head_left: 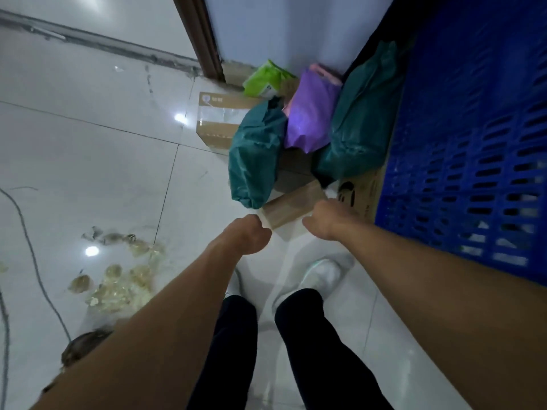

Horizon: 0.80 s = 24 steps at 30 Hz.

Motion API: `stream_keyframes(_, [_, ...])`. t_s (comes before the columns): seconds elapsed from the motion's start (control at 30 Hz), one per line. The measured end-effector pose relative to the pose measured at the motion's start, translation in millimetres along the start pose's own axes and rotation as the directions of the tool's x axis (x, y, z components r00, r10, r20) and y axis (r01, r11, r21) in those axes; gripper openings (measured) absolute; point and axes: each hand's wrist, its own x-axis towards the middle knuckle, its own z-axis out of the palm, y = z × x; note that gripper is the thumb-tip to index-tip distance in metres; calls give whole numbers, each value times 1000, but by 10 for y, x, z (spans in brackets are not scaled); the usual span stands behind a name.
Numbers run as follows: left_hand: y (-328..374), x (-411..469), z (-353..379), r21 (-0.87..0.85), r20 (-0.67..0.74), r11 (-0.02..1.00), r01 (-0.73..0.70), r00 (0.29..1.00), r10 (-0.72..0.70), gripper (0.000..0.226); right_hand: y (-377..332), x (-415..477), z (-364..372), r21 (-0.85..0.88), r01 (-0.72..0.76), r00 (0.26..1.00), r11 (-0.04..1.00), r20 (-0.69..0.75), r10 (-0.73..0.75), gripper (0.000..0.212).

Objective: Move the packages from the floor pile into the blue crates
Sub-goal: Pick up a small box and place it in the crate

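Both my hands go to a small brown box [291, 207] at the near edge of the floor pile, just beside a teal bag [254, 161]. My left hand [251, 235] is at its left end and my right hand [325, 220] at its right. The fingers are hidden, so I cannot tell whether either grip is closed. This looks like the pickup step; next comes a firm 2-handed lift right into the blue crate [473, 128].
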Motion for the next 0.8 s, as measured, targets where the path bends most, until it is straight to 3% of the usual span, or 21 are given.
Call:
stream_keyframes(0.1, [-36, 461, 250, -135, 25, 990, 36, 999, -33, 50, -11, 563, 270, 46, -48, 998, 998, -32, 49, 48])
stream_keyframes(0.2, [-46, 907, 468, -228, 8, 973, 14, 1000, -12, 50, 7, 1104, 475, 125, -136, 988, 983, -52, 144, 64])
stream_keyframes(0.37, [-83, 1498, 783, -351, 30, 930, 111, 994, -108, 55, 84, 1731, 592, 193, -191, 934, 962, -266, 238, 65])
stream_keyframes(0.5, [-93, 1753, 853, -524, 64, 842, 132, 991, -115, 55, 164, 2054, 667, 313, -214, 947, 925, -167, 275, 61])
stream_keyframes(0.67, [-115, 1731, 818, -614, 74, 775, 150, 988, -133, 41, 200, 2023, 662, 415, -221, 925, 883, -198, 324, 58])
stream_keyframes(0.8, [-101, 1468, 774, -635, 48, 759, 144, 988, -148, 47, 182, 1775, 622, 436, -210, 917, 875, -223, 331, 59])
